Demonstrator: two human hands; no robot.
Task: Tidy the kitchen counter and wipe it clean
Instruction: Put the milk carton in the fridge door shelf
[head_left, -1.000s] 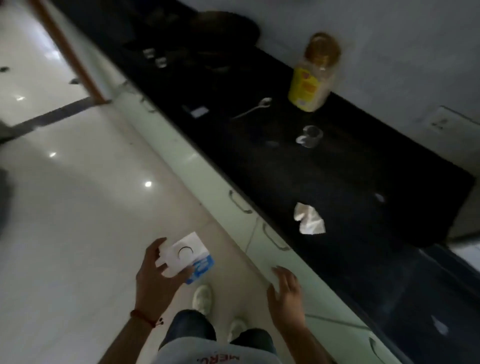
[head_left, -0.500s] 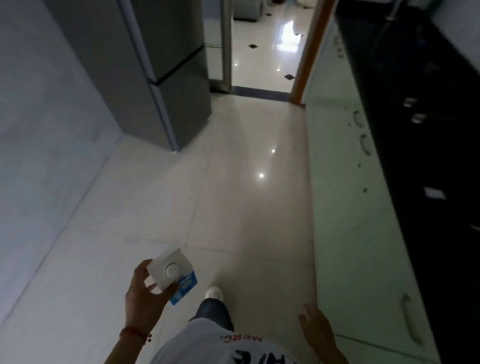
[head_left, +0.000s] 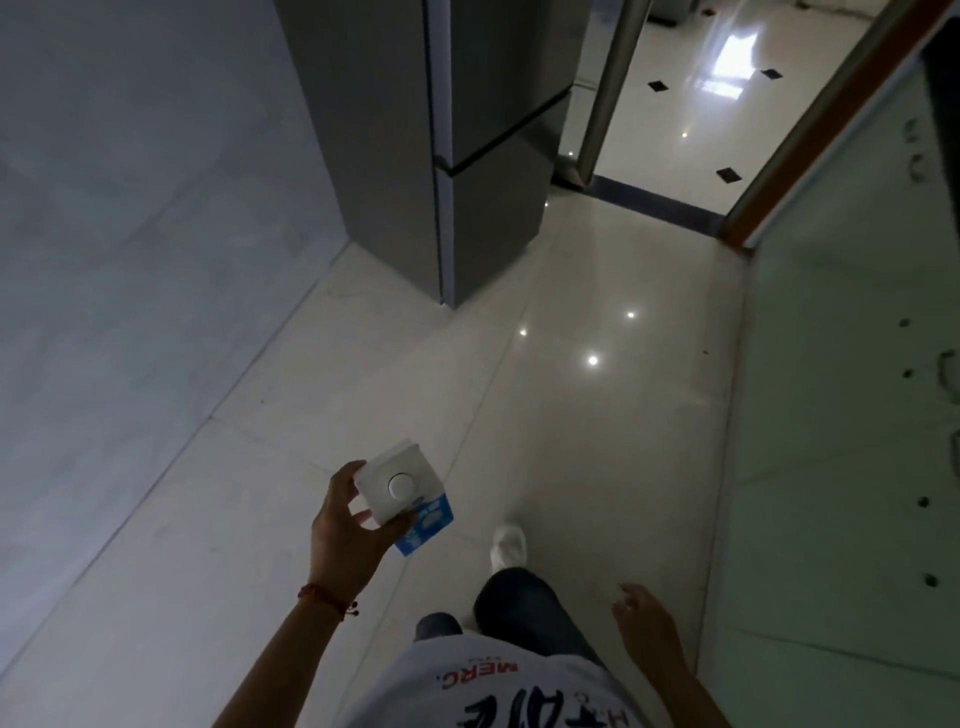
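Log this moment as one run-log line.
left hand: grips milk carton | right hand: free, fingers relaxed | ahead: fridge | counter wipe: not yet done

open floor (head_left: 597, 415) ahead, fridge (head_left: 467, 156) left, cabinets (head_left: 841, 415) right

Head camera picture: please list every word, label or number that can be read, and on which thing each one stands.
"MERC": red letters on the white shirt, seen upside down.
Large black characters below them on the shirt: cut off, not readable.
Print on the blue side of the carton, held by the left hand: too blurred.
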